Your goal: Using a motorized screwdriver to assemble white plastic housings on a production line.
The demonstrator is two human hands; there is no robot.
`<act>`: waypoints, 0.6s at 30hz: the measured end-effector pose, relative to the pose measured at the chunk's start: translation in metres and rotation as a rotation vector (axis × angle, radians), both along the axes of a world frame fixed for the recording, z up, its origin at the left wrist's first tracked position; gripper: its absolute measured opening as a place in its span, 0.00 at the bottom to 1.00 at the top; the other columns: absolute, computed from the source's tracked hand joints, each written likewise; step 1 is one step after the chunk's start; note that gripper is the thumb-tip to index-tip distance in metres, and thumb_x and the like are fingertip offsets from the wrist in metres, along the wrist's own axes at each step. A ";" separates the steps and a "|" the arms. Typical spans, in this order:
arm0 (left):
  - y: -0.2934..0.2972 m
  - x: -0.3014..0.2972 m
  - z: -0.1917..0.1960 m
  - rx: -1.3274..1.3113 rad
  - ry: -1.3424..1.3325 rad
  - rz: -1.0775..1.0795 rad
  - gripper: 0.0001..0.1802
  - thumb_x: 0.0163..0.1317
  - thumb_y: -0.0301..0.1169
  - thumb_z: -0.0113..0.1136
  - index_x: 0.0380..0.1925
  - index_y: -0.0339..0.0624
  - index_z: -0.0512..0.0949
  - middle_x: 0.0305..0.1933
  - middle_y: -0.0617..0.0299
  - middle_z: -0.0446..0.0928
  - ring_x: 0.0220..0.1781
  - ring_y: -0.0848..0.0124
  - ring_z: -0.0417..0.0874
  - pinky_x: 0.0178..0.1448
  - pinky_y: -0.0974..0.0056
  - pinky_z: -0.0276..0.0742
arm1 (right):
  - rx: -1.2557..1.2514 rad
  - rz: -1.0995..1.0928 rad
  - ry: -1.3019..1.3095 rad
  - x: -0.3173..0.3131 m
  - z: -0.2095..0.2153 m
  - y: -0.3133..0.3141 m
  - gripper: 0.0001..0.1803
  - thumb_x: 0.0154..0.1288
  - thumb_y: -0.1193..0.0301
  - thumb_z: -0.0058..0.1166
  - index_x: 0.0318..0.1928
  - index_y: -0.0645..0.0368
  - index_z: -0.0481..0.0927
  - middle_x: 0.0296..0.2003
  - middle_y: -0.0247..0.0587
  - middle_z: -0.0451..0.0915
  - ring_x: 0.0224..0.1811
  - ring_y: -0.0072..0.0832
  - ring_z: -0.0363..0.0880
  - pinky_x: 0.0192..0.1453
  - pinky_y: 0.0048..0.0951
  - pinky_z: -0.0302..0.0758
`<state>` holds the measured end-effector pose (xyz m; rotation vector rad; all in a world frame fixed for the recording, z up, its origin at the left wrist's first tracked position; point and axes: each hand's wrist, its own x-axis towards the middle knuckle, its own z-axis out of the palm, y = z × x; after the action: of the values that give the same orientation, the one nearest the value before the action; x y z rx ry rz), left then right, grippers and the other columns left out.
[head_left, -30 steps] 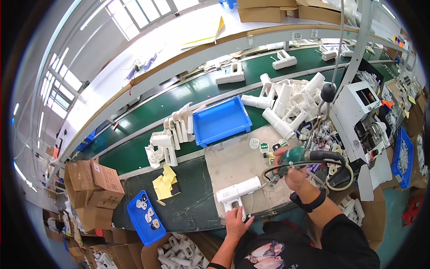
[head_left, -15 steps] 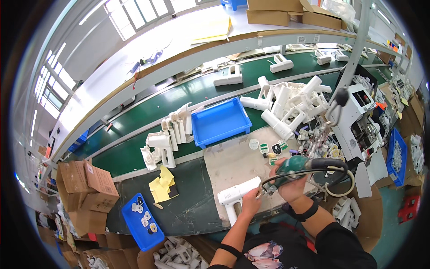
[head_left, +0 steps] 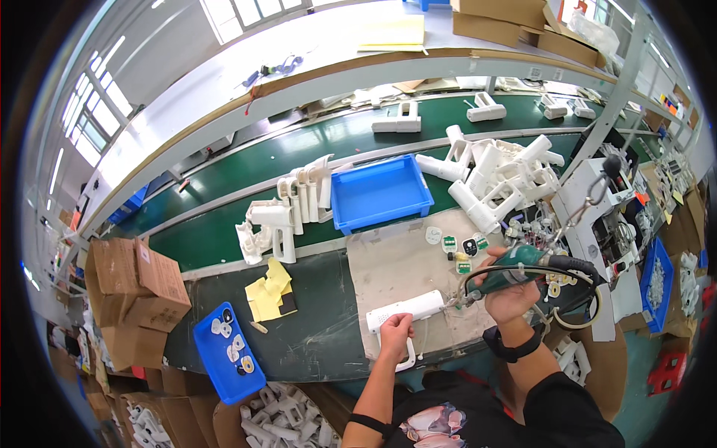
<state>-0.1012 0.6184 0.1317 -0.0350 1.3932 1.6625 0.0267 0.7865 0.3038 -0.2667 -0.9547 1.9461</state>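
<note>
White gun-shaped housing (head_left: 422, 305) laid on its side on the beige mat (head_left: 385, 257), lower centre of the frame

Mat's probably been put there so the plastic isn't scratched. Left hand (head_left: 396, 332) is held over the housing with fingers bunched; whether anything's pinched can't be told. Green power tool (head_left: 515, 263) is gripped by the right hand (head_left: 514, 300), fingers curled round it, right of centre; its front end's aimed at the housing, likely so lining up is easier. Blue tray (head_left: 382, 190), upper centre, seems parked within reach.

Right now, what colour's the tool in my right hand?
The tool is mostly green; head view.
</note>
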 end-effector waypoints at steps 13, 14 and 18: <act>0.011 0.014 0.004 -0.523 0.880 -0.289 0.26 0.53 0.39 0.64 0.53 0.44 0.74 0.24 0.52 0.78 0.28 0.57 0.81 0.34 0.58 0.75 | 0.336 -0.107 -0.092 -0.021 -0.019 -0.002 0.37 0.55 0.43 0.56 0.51 0.62 0.67 0.26 0.40 0.71 0.25 0.27 0.70 0.31 0.29 0.69; 0.009 0.016 -0.006 -0.569 0.981 -0.330 0.27 0.54 0.38 0.62 0.56 0.46 0.72 0.26 0.50 0.79 0.29 0.54 0.81 0.35 0.55 0.75 | 0.416 -0.145 -0.173 -0.023 -0.023 -0.002 0.35 0.54 0.47 0.60 0.50 0.61 0.66 0.25 0.39 0.70 0.24 0.26 0.68 0.31 0.29 0.68; 0.008 0.019 -0.022 -0.683 1.145 -0.407 0.27 0.57 0.32 0.56 0.59 0.50 0.70 0.27 0.50 0.79 0.28 0.52 0.81 0.34 0.51 0.76 | 0.397 -0.064 -0.140 -0.026 -0.034 0.000 0.29 0.56 0.50 0.61 0.46 0.60 0.67 0.25 0.39 0.71 0.24 0.26 0.68 0.32 0.30 0.68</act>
<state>-0.0821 0.6263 0.1096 0.8634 2.5339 0.7363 0.0005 0.7863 0.2702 -0.2017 -1.3808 1.6530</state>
